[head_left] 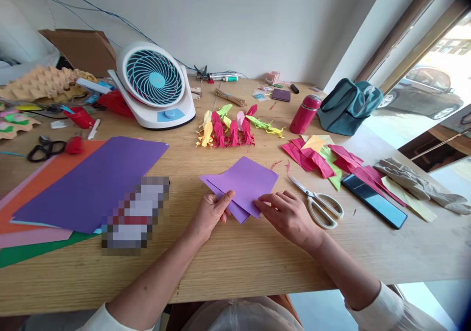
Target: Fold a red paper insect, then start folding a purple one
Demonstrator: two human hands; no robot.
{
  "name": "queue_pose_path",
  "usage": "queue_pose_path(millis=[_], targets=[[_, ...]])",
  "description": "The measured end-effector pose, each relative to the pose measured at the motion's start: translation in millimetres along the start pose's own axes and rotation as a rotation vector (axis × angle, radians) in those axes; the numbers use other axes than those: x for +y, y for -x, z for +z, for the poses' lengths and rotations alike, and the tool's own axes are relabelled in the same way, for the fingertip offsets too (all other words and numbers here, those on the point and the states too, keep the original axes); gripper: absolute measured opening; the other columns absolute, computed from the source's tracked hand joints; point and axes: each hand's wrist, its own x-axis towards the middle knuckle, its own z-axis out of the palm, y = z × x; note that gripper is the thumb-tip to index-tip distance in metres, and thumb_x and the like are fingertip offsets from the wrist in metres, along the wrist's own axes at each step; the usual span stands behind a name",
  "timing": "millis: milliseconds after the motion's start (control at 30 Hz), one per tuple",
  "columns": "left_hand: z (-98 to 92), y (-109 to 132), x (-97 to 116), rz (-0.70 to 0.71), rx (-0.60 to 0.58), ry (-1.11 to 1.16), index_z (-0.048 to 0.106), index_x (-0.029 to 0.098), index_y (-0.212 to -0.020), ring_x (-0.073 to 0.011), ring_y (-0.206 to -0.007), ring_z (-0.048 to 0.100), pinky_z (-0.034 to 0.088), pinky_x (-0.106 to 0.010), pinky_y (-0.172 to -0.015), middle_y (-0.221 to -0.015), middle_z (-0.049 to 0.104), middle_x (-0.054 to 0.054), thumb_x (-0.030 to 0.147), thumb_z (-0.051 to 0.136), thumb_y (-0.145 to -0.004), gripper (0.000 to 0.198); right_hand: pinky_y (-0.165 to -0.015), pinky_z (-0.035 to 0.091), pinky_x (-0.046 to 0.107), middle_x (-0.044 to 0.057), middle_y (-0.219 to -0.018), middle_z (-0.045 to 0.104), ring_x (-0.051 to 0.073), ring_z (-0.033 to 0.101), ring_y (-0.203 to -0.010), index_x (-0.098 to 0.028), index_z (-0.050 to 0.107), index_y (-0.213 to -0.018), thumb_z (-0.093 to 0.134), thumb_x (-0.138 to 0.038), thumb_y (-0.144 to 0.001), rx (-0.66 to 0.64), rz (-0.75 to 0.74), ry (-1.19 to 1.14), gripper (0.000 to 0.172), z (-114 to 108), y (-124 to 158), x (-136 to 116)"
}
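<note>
Both hands hold a purple sheet of paper (247, 181) that is folded over, with one layer lying slightly off the other. My left hand (212, 210) pinches its left lower edge between thumb and fingers. At the right lower edge, my right hand (287, 216) has its thumb and forefinger closed on the paper; its other fingers are curled. White-handled scissors (319, 202) lie on the table just right of my right hand, blades partly apart. Beyond the sheet stand several folded paper figures (233, 130) in red, yellow, orange and green.
Coloured paper sheets (91, 184) are stacked at the left, beside a blurred-out flat object (136, 213). A fan (156, 83) stands behind them. Rightward lie paper pieces (312, 157), a phone (373, 201) and grey gloves (419, 184). A red flask (306, 114) and teal bag (348, 106) stand farther back.
</note>
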Motion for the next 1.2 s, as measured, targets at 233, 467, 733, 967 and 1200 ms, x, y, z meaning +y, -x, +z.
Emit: queue_pose_path(millis=[233, 467, 733, 967, 1200], targets=[[-6.1, -2.6, 2.2, 0.037, 0.162, -0.031, 0.041, 0.022, -0.038, -0.0099, -0.039, 0.042, 0.035, -0.025, -0.049, -0.035, 0.042, 0.002, 0.067, 0.063, -0.078, 0.064, -0.072, 0.058, 0.032, 0.014, -0.115, 0.074, 0.020, 0.071, -0.087, -0.014, 0.063, -0.125, 0.049, -0.008, -0.099, 0.102, 0.010, -0.083, 0.030, 0.8, 10.9, 27.2], [-5.2, -3.6, 8.5, 0.022, 0.267, 0.027, 0.038, 0.022, -0.046, -0.0089, -0.041, 0.039, 0.031, -0.023, -0.045, -0.041, 0.041, 0.004, 0.065, 0.066, -0.074, 0.058, -0.089, 0.062, 0.040, 0.015, -0.125, 0.070, 0.024, 0.070, -0.110, -0.020, 0.067, -0.118, 0.045, -0.013, -0.101, 0.053, 0.016, -0.150, 0.029, -20.5, 7.2, 54.1], [-2.9, -0.1, 13.6, -0.070, 0.273, 0.134, 0.038, 0.022, -0.054, -0.0091, -0.048, 0.043, 0.036, -0.020, -0.044, -0.050, 0.043, 0.005, 0.064, 0.073, -0.064, 0.056, -0.099, 0.056, 0.040, 0.014, -0.129, 0.066, 0.023, 0.067, -0.116, -0.020, 0.066, -0.115, 0.043, -0.011, -0.097, 0.092, 0.241, -0.111, 0.031, -25.7, 36.0, 105.5], [-3.8, -0.9, 10.9, -0.123, 0.271, 0.197, 0.044, 0.022, -0.058, -0.0118, -0.052, 0.051, 0.041, -0.021, -0.046, -0.054, 0.050, 0.003, 0.057, 0.077, -0.062, 0.048, -0.090, 0.058, 0.038, 0.012, -0.112, 0.073, 0.024, 0.071, -0.102, -0.019, 0.069, -0.101, 0.050, -0.018, -0.089, 0.092, 0.523, -0.037, 0.023, -1.8, 72.0, 164.9], [-5.4, 2.3, 14.5, -0.108, 0.218, 0.235, 0.048, 0.021, -0.059, -0.0104, -0.050, 0.049, 0.038, -0.021, -0.045, -0.056, 0.053, 0.003, 0.048, 0.077, -0.061, 0.040, -0.082, 0.059, 0.040, 0.013, -0.121, 0.072, 0.027, 0.072, -0.103, -0.020, 0.066, -0.124, 0.045, -0.011, -0.087, -0.027, 0.606, 0.012, 0.044, -4.9, 88.0, 171.6]])
